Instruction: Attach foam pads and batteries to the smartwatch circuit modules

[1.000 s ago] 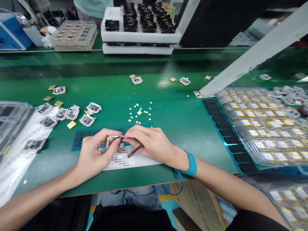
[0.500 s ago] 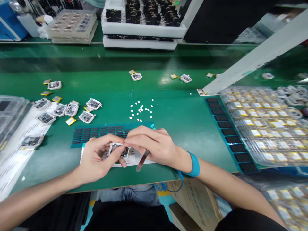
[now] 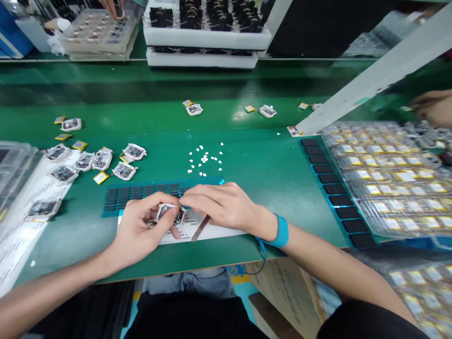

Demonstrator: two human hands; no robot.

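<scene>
Head view: a small white-rimmed circuit unit (image 3: 180, 217) is held just below the centre of the frame, above a printed white sheet (image 3: 219, 231). It is gripped narrowly between the thumb and fingers of the left hand (image 3: 137, 233), the thumb laid across its open face, apparently so that it is steadied while its right end is left within reach. That end is met by the closely bunched fingertips of the right hand (image 3: 226, 207); whether anything is pinched there cannot be told. A thin tool (image 3: 200, 229) is tucked under the same hand's fingers, angled toward the bottom of the frame, probably so that it need not be put down. The forearms are brought in from the lower corners, the right wrist circled by a blue band (image 3: 281, 230), the palms turned inward. White flecks (image 3: 205, 159) are scattered beyond the hands, and black strips (image 3: 141, 191) are ranged in rows close by, seemingly for easy picking.
</scene>
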